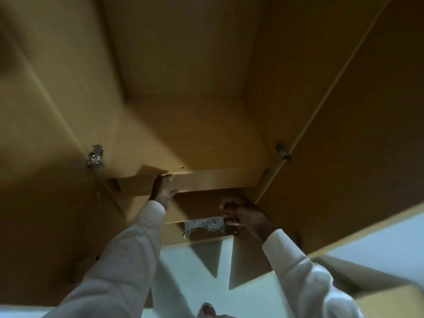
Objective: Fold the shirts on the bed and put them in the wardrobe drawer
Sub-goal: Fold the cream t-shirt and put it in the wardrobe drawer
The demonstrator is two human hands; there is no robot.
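Observation:
I look down into a tan wooden wardrobe. My left hand [163, 188] lies against the left part of the upper drawer's front panel [213, 180], fingers fairly straight, tips at its top edge. Below it is the lower drawer's front panel [197, 206]. A white and grey patterned shirt [204, 226] peeks out beneath that panel's edge. My right hand [238, 214] curls its fingers round the same edge, right beside the shirt's right end. The rest of the shirt is hidden inside the drawer. Both arms wear white sleeves.
Open wardrobe doors stand at the left [41, 203] and right [367, 157], on metal hinges [95, 157] [283, 151]. Above the drawers is a bare shelf compartment [188, 122]. Pale floor [190, 271] and my foot [206, 309] show below.

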